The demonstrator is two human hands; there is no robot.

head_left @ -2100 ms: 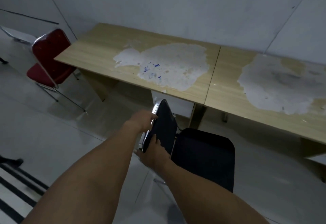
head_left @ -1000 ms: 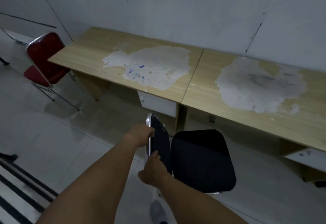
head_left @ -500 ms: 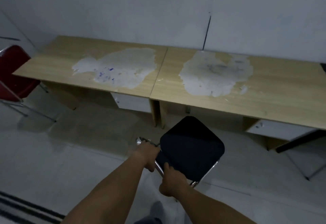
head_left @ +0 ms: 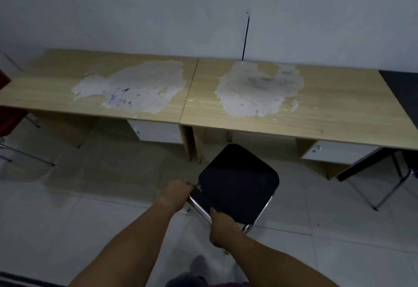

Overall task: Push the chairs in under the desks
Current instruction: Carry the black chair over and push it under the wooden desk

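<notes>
Gripping the black chair (head_left: pixel 239 182) backrest: left hand (head_left: pixel 175 193), right hand (head_left: pixel 222 225)

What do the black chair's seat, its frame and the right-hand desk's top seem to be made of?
Black chair seat: matte dark padding, probably fabric or vinyl, with no shine.
Chair frame: polished, likely chromed metal tube, showing bright glints.
Right desk top: wood-grain laminate over board, its surface peeled to a pale patch.

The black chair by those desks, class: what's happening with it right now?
A person holds the black chair by its backrest, with the left hand and the right hand each in a grip on the top edge. The chair stands on the floor in front of the right desk, seat turned at an angle and not yet under it. A red chair sits at the left desk's far end.
</notes>
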